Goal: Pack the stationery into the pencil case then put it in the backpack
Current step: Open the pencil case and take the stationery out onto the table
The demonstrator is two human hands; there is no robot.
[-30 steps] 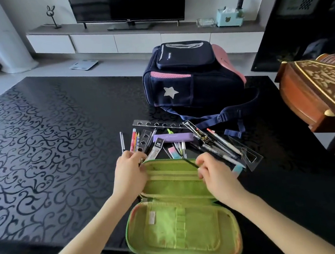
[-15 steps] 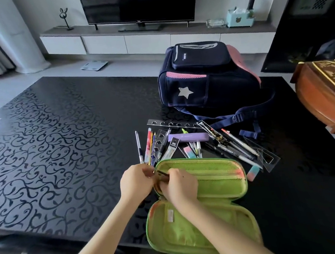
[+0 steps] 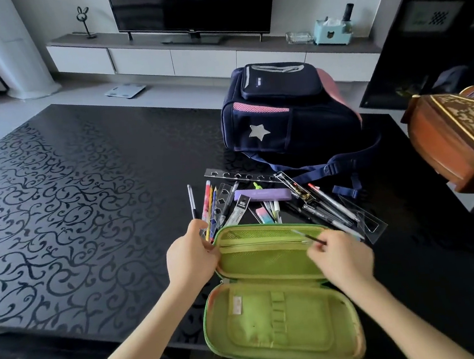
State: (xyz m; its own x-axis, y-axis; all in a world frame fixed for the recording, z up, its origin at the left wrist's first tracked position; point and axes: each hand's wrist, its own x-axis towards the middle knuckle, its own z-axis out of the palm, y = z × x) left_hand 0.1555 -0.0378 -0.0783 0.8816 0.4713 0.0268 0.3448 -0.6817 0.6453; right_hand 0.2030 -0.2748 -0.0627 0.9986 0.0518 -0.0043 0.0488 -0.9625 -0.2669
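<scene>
View: head camera, looking down over my forearms.
Worktop (image 3: 69, 198): one, black and glossy with a scroll pattern.
Pencil case (image 3: 281, 322): one, green, lying open in two halves at the near edge of the worktop. The near half overhangs toward my knees and the far half has a zipped mesh pocket.
Backpack (image 3: 290, 114): one, navy with pink trim and a silver star, on the worktop beyond the stationery and apart from the case.
Stencil rulers: two, one long (image 3: 241, 176) and one short (image 3: 223, 195).
Purple box (image 3: 262, 195): one, lying across the heap.
Set square (image 3: 364, 218): one, clear, at the right edge of the heap.
Eraser (image 3: 263, 214): one, pastel, just beyond the case.
Pens and pencils: many, some overlapping, so I cannot count them. One silver pen (image 3: 192, 200) lies alone at the left.
Left grip (image 3: 191, 258): curled round the left end of the case's far half.
Right grip (image 3: 342, 259): thumb and fingertips pinched together on a thin dark zip pull (image 3: 310, 237) at the right end of the mesh pocket.
Television (image 3: 192, 4): one, on the far wall unit.
</scene>
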